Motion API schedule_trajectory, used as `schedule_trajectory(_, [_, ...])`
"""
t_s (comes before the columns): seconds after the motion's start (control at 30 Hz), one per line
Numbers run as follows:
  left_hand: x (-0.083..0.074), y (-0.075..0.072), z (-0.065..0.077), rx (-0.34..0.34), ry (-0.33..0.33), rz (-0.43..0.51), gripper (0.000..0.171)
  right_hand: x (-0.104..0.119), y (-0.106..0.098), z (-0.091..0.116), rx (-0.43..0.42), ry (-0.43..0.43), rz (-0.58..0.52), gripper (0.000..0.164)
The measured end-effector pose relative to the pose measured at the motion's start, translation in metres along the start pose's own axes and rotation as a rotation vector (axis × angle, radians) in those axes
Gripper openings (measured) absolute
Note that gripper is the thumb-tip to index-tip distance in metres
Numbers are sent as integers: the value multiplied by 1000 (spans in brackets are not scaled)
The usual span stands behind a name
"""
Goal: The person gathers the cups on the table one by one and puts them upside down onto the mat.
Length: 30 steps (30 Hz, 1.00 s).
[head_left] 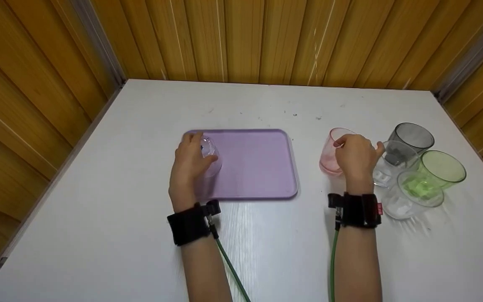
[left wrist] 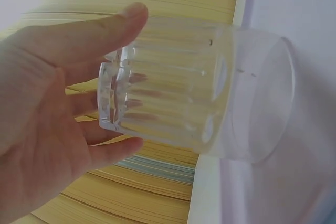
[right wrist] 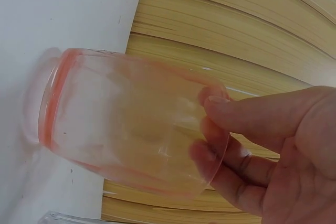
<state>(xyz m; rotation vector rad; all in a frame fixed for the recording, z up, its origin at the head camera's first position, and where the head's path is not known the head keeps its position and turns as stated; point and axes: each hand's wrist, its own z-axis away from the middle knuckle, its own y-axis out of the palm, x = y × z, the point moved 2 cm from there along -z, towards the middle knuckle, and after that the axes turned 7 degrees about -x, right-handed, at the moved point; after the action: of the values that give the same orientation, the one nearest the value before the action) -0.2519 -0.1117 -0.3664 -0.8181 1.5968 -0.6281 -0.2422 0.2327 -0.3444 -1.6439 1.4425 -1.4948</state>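
A clear glass (left wrist: 173, 87) stands upside down on the left end of the purple tray (head_left: 258, 163), mouth down. My left hand (head_left: 189, 161) holds it around its base, thumb on one side and fingers on the other. To the right of the tray is a pink glass (right wrist: 131, 119), mouth up. My right hand (head_left: 354, 157) pinches its rim between thumb and fingers; in the right wrist view the fingertips (right wrist: 202, 153) show at the rim. Whether the pink glass touches the table is hard to tell.
Right of my right hand several glasses stand close together, mouth up: a grey one (head_left: 413, 136), a green one (head_left: 442, 170), a clear one (head_left: 384, 172) and another clear one (head_left: 401, 205). The white table (head_left: 99, 188) meets wood-look panel walls (head_left: 241, 42).
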Motion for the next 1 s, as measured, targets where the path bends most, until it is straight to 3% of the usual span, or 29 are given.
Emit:
schedule_trajectory(0.37, [5, -3, 3, -67, 11, -3, 67, 3, -3, 2, -61, -20, -15, 27])
schedule_trajectory(0.53, [8, -2, 3, -113, 34, -52, 66, 3, -3, 3, -72, -28, -24, 25])
schedule_trajectory(1.0, [13, 1, 1, -143, 12, -47, 64, 7, -10, 5, -72, -32, -46, 15])
